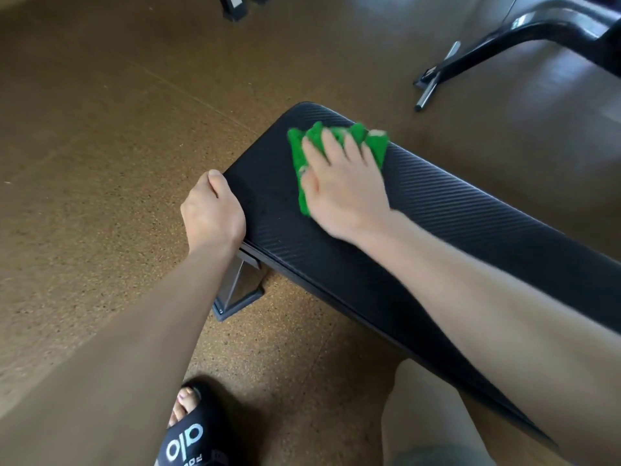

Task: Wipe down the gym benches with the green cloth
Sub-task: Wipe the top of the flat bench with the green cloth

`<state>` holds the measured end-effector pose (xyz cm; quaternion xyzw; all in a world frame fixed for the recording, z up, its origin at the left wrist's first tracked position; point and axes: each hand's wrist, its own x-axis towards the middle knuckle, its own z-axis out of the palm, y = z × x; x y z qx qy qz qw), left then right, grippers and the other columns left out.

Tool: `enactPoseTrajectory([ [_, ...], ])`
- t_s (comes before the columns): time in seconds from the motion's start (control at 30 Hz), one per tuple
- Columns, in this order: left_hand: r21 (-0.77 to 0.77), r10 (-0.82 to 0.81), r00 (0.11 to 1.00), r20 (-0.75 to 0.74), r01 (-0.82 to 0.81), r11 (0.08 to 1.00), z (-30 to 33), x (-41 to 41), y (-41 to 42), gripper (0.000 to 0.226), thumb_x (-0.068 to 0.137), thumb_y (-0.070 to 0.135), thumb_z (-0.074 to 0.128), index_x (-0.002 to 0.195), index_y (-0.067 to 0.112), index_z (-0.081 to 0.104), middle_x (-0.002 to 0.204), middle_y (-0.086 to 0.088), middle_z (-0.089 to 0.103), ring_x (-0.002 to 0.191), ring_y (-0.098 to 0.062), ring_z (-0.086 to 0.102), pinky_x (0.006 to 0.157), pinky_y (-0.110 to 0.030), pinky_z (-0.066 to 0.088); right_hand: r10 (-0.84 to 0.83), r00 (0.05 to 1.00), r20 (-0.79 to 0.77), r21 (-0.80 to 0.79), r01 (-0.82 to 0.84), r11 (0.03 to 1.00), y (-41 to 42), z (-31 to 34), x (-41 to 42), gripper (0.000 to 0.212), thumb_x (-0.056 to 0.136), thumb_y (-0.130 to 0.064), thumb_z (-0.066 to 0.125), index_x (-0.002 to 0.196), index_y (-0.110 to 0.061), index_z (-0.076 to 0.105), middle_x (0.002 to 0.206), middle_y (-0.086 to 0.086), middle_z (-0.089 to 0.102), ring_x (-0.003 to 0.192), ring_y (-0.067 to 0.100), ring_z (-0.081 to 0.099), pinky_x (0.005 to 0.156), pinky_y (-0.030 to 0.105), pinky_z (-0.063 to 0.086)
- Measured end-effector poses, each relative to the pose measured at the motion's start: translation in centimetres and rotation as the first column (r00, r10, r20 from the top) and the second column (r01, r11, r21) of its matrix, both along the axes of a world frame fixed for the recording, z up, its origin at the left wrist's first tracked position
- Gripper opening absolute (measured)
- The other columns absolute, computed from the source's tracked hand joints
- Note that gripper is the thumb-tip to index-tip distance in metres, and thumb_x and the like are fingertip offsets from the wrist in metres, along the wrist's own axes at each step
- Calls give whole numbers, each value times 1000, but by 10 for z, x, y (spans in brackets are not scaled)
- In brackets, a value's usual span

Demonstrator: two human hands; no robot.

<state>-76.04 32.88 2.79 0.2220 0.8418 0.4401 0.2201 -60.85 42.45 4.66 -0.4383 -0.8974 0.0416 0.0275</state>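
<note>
Right hand [339,186], fingers spread flat, presses green cloth [376,142] near bench [470,213] far end edge; left hand [213,210] curled gripping the end corner; wiping underway, near length apparently unwiped.

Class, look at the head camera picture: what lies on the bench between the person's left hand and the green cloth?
Nothing: in the head view, only bare black ribbed padding of the bench lies between the left hand gripping its edge and the green cloth under the right hand.

Green cloth [376,142] mostly under right hand [342,190]
</note>
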Motion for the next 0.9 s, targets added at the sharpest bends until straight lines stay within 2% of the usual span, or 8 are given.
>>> enactPoseTrajectory([
  [0.13, -6, -2, 1000, 7, 2, 1000, 4, 3, -2, 40, 108, 33, 25, 98, 14, 59, 100, -8, 60, 107, -36, 57, 101, -49, 44, 272, 962, -29, 7, -271, 962, -67, -1, 36, 57, 107, -38, 26, 160, -21, 36, 166, 8, 34, 154, 31, 26, 126, 52, 21],
  [0.3, -6, -1, 998, 59, 1, 1000, 3, 0, -1, 39, 108, 36, 24, 90, 21, 55, 105, -13, 63, 110, -38, 58, 98, -48, 44, 351, 936, 12, 29, -352, 936, -36, -6, 22, 55, 107, -37, 26, 160, -25, 37, 164, 7, 37, 153, 30, 28, 123, 51, 25],
  [0.37, -4, -3, 998, 70, 3, 1000, 2, 0, -1, 39, 108, 36, 25, 84, 23, 53, 100, -11, 61, 108, -37, 58, 95, -47, 45, 326, 946, -1, 32, -325, 945, -16, -8, 0, 56, 107, -38, 24, 160, -27, 37, 165, 7, 37, 154, 31, 28, 124, 51, 24],
  [0.5, 7, -8, 997, 78, 7, 1000, 6, -1, -3, 40, 109, 37, 26, 95, 17, 57, 106, -12, 62, 108, -35, 57, 94, -44, 44, 215, 977, 18, 23, -215, 976, 0, -7, -40, 54, 109, -38, 25, 162, -30, 32, 169, 5, 30, 157, 30, 21, 127, 49, 15],
  [0.63, 48, -63, 992, 105, 58, 997, 6, -3, -8, 39, 109, 39, 27, 97, 19, 59, 111, -14, 65, 111, -35, 59, 98, -44, 45, 198, 979, -45, 54, -195, 979, -37, -6, -20, 58, 107, -39, 21, 160, -26, 38, 166, 7, 36, 155, 32, 26, 126, 52, 21],
  [0.73, 76, -100, 983, 156, 89, 993, 1, -10, -10, 44, 108, 39, 30, 110, 12, 65, 118, -17, 68, 114, -36, 60, 101, -45, 46, 251, 968, -7, 43, -250, 967, -78, -4, 8, 56, 107, -39, 24, 159, -25, 37, 165, 5, 37, 154, 28, 28, 127, 51, 23],
  [0.8, 108, -129, 968, 214, 108, 988, 0, -12, -11, 43, 107, 37, 31, 104, 12, 66, 106, -12, 69, 102, -32, 63, 92, -40, 49, 260, 965, 34, 42, -261, 964, -91, -3, 16, 56, 107, -40, 24, 161, -25, 33, 166, 5, 35, 155, 28, 26, 128, 50, 21],
  [0.9, 169, -223, 929, 294, 179, 969, 0, -23, -12, 40, 110, 31, 31, 101, 10, 63, 88, 3, 62, 79, -10, 55, 67, -17, 45, 244, 966, 86, 72, -250, 966, -87, -4, -3, 56, 108, -40, 25, 161, -24, 32, 166, 5, 34, 155, 28, 26, 127, 52, 21],
])
